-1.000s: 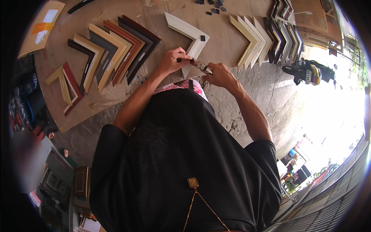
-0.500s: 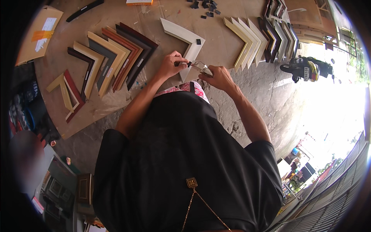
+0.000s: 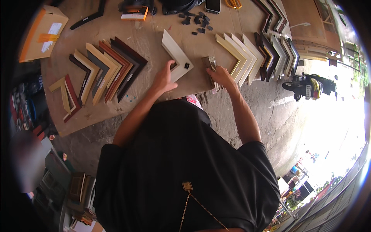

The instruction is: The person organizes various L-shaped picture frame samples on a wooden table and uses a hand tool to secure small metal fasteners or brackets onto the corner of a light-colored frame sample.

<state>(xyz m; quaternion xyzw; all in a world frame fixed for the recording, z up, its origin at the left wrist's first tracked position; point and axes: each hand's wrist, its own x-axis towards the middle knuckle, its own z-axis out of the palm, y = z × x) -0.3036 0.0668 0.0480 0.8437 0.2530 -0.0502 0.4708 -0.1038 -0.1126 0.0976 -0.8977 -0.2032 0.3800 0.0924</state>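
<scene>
A whitish picture frame corner lies on the table in front of me, its point to the right. A small black square piece is on it near the point. My left hand curves around the end of its near leg, thumb on the inner side and fingers on the outer side. To the right of the corner, my right hand grips a silver metal hand tool that looks like a staple gun. Its boxy end rests at or just above the tabletop; much of the handle is hidden by my fingers.
Nested frame corner samples lie left, with light ones and dark ones right. Beyond are black scraps, an orange-and-white box and a phone. A cardboard box stands far left; a motorbike is beyond the table.
My hands, earlier together at the tool over the frame corner, are now apart. The left has moved onto the corner's near leg; the right has carried the tool to the corner's right. My view has shifted.
</scene>
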